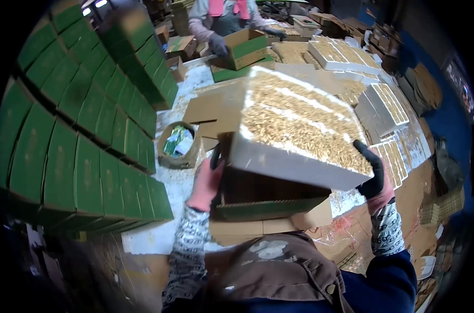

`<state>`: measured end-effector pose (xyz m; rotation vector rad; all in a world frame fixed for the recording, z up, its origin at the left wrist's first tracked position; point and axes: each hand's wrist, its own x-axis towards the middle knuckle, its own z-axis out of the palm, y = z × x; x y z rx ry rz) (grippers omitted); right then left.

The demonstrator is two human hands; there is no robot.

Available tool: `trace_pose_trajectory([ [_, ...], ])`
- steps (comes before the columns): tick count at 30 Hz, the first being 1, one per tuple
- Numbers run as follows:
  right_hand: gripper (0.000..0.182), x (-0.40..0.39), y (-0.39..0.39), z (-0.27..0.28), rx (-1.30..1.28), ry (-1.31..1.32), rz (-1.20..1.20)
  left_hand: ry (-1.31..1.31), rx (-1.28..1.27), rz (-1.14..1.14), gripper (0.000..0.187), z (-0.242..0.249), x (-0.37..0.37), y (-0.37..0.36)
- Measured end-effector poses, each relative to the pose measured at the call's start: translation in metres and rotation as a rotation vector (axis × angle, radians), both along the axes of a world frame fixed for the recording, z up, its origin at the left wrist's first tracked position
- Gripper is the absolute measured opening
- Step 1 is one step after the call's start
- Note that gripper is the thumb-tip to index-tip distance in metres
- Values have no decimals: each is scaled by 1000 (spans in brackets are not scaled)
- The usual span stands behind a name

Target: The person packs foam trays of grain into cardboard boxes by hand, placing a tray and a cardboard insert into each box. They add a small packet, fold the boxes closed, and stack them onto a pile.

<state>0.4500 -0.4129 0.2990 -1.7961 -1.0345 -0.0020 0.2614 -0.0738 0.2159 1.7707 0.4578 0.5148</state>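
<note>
A large white block (294, 161), its top packed with tan bits between white strips, is tilted over an open green carton (268, 209). My right hand (373, 175), in a pink and black glove, grips the block's right end. At the carton's left side is my left hand (210, 180), gloved alike, by the block's lower left corner; its fingertips are partly hidden, so what it grips cannot be made out. The carton's brown flaps are spread out on the table.
Green cartons (86, 167) are stacked high at the left. A round tub (179, 146) with packets stands left of the carton. Across the table a person (224, 21) handles another open carton (247, 49). More white blocks (380, 112) lie at the right.
</note>
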Motion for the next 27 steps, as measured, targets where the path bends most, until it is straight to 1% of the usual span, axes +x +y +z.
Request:
trace_pose_trajectory([
  [2, 45, -20, 25, -5, 70, -269, 171, -62, 250, 12, 38, -28, -16, 14],
  [3, 47, -23, 34, 6, 18, -179, 261, -93, 375, 30, 44, -33, -23, 18],
  [5, 49, -21, 52, 12, -99, -115, 343, -226, -285, 24, 43, -45, -30, 20],
  [6, 51, -15, 56, 14, -180, -22, 336, -212, -383, 71, 42, -47, -34, 19],
  [7, 52, -10, 58, 13, -252, 137, 306, -203, -483, 123, 41, -48, -39, 17],
  [8, 52, -8, 60, 7, -253, 394, 284, -51, -430, 238, 42, -46, -45, 13],
  [9, 52, -6, 62, 1, -222, 666, 230, -23, -645, 175, 45, -48, -46, 13],
  [10, 53, -4, 63, -6, -176, 913, 142, 36, -295, 150, 48, -41, -47, 10],
  [12, 57, -16, 75, -20, -561, 602, 43, -43, -164, -14, 50, -20, -49, -2],
  [13, 55, -11, 74, -40, -624, 632, 114, 80, -158, -2, 57, -9, -56, 2],
  [14, 53, -3, 72, -62, -745, 319, 165, 110, -99, 48, 58, -11, -63, 3],
  [16, 57, -30, 90, -48, -1163, -186, 16, 162, 10, 142, 59, -18, -73, -2],
  [17, 59, -35, 100, -48, -1266, -251, 48, 279, -41, 163, 62, 16, -77, 0],
  [18, 60, -39, 111, -48, -1366, -316, 78, 175, -123, 163, 64, 6, -84, 6],
  [19, 53, -49, 123, -48, -1449, -381, 98, 191, -133, 117, 64, 4, -89, 14],
  [20, 44, -51, 126, -48, -1347, -478, 215, 232, -1, 240, 60, 3, -97, 10],
  [21, 46, -50, 136, -38, -1378, -458, 318, 244, -11, 237, 58, -1, -106, 15],
  [22, 47, -43, 149, -22, -1402, -446, 425, 257, 214, 192, 53, -4, -112, 21],
  [24, 53, -18, 170, 10, -1321, -413, 507, 363, -249, 118, 46, 24, -106, 20],
  [25, 52, 7, 174, 25, -990, 92, 436, 386, -271, 117, 45, 29, -101, 22],
  [26, 49, 31, 173, 23, -662, 533, 207, 408, -296, 122, 43, 31, -96, 23],
  [27, 50, 67, 180, -16, -309, 334, -29, 433, -318, 136, 41, 31, -94, 25],
])
